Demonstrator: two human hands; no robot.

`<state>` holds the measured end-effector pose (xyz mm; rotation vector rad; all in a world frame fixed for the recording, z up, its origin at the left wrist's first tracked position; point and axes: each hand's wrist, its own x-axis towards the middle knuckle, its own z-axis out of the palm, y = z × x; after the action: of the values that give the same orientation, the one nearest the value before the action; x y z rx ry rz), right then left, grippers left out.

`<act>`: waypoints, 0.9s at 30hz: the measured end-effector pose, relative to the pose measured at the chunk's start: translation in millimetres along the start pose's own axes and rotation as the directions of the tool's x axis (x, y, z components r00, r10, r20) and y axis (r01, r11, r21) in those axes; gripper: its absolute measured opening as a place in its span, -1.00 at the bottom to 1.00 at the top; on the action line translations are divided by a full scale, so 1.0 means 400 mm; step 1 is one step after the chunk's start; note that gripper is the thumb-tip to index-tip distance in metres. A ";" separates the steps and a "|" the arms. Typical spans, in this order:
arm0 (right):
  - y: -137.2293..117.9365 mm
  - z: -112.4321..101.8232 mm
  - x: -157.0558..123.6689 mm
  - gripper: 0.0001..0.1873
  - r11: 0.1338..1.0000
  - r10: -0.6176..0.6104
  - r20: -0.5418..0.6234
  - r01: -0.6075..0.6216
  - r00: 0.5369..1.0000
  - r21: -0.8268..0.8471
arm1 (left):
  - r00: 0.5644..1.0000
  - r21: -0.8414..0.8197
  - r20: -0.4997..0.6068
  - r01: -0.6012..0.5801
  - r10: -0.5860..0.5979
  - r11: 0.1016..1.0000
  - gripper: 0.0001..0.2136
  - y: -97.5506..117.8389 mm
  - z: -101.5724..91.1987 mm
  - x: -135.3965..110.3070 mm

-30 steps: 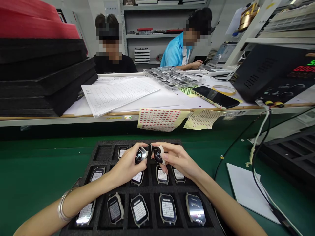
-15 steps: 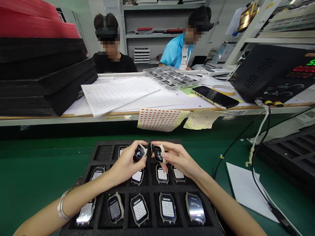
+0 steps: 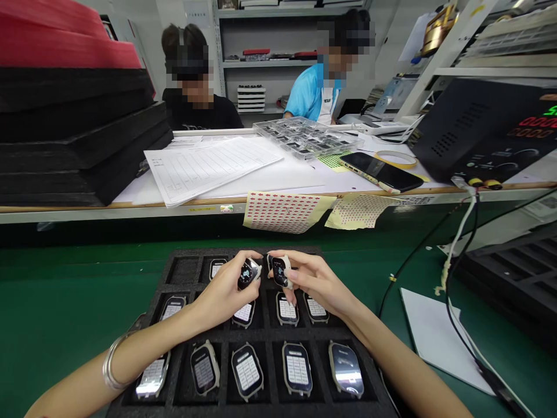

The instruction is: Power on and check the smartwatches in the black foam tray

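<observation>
My left hand [image 3: 229, 287] pinches a smartwatch [image 3: 248, 273] without a strap, its dark face lit with a dial. Another such smartwatch [image 3: 279, 271] is gripped between the thumb and fingers of my right hand [image 3: 315, 278], tilted, its screen also lit. Both are held close together above the far part of a black foam tray [image 3: 267, 337]. In the tray's pockets lie several more watch bodies, such as a watch with a white list on its screen [image 3: 247, 371] and a watch with a greyish, reflecting screen [image 3: 346, 369] at the near right. My forearms hide some pockets.
Behind the tray runs a raised shelf with paper forms [image 3: 204, 168], a clear plastic tray [image 3: 304, 137], a phone [image 3: 383, 171] and a power supply [image 3: 483, 130]. Black foam trays [image 3: 73, 136] are stacked at left. Cables [image 3: 452, 284] hang at right. Two people sit beyond.
The watch in my left hand has turned slightly, showing more of its lit dial. My right hand stays nearly still. The people beyond have shifted their heads a little.
</observation>
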<state>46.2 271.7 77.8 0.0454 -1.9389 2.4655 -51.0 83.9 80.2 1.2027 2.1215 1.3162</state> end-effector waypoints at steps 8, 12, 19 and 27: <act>-0.001 0.002 -0.003 -0.57 1.000 -0.009 0.021 0.008 1.000 0.028 | 0.999 -0.017 -0.030 -0.020 0.019 1.000 -0.69 0.001 -0.003 0.002; -0.001 0.004 -0.004 -0.52 0.997 0.020 0.033 -0.022 0.999 0.080 | 0.998 -0.218 0.013 0.057 -0.055 0.974 -0.60 -0.010 0.004 0.005; 0.006 -0.002 -0.003 -0.63 0.995 0.015 0.045 -0.019 0.999 0.098 | 0.960 -0.670 0.101 0.259 -0.259 0.696 -0.59 -0.002 0.002 0.011; 0.013 -0.004 -0.010 -0.47 0.999 -0.048 -0.067 0.047 0.997 -0.018 | 0.975 -0.687 0.117 0.217 -0.189 0.693 -0.68 0.002 -0.001 0.001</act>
<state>50.1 272.0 72.3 0.0089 -1.9081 2.3890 -51.2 84.3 81.1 0.6309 1.4214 1.7340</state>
